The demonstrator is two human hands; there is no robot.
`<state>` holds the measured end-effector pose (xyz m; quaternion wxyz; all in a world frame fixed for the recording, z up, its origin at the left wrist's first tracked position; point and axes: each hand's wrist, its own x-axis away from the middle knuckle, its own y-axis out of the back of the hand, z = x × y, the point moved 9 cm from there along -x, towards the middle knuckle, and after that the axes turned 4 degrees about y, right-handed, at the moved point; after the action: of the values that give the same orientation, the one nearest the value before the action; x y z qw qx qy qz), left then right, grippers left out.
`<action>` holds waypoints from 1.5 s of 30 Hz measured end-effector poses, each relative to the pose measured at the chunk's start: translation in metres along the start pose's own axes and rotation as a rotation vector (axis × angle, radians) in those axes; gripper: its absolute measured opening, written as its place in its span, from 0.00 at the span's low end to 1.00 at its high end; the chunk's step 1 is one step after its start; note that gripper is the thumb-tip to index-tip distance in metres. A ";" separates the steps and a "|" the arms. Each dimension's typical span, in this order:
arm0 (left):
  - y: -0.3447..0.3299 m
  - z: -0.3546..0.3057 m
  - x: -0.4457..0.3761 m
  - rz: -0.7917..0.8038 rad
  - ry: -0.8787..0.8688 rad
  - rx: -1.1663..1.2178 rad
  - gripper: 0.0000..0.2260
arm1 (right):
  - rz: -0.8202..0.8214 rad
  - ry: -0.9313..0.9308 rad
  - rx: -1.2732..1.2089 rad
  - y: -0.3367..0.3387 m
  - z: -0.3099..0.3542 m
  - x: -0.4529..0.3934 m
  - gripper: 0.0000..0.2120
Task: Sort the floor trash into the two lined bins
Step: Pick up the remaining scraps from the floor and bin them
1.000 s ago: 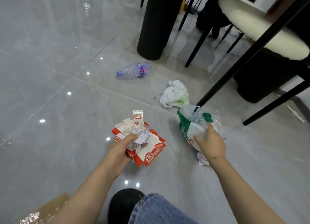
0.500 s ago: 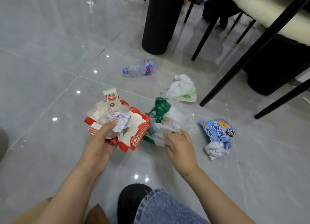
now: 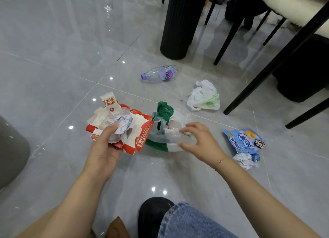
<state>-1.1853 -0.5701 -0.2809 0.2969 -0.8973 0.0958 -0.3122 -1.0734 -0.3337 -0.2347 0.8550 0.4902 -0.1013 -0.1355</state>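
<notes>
Left hand (image 3: 104,149) clamping red wrappers (image 3: 140,130) and crumpled paper (image 3: 122,124). Right hand (image 3: 200,139) spread wide at green-white bag (image 3: 164,113), grip unconfirmed: light, limp, slippery; bunch the film.

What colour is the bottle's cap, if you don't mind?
The bottle's cap is pale purple, seen in the head view.

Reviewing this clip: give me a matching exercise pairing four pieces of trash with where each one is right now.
Things:
1. red-and-white wrappers
2. plastic bottle
3. white plastic bag
4. blue snack packet

Places:
A. on the floor beside a chair leg
B. held in the left hand
C. on the floor right of the right hand
D. on the floor near the black round column

Pairs: 1-B, 2-D, 3-A, 4-C
</notes>
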 end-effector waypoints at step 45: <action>0.161 -0.266 0.228 -0.328 -0.591 -0.010 0.15 | 0.403 0.670 -0.320 0.005 0.495 -0.072 0.12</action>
<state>-1.1679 -0.9068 -0.0940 0.2534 -0.9539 -0.1383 -0.0819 -1.2926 -0.7087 0.0137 0.9154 0.3387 0.1105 0.1874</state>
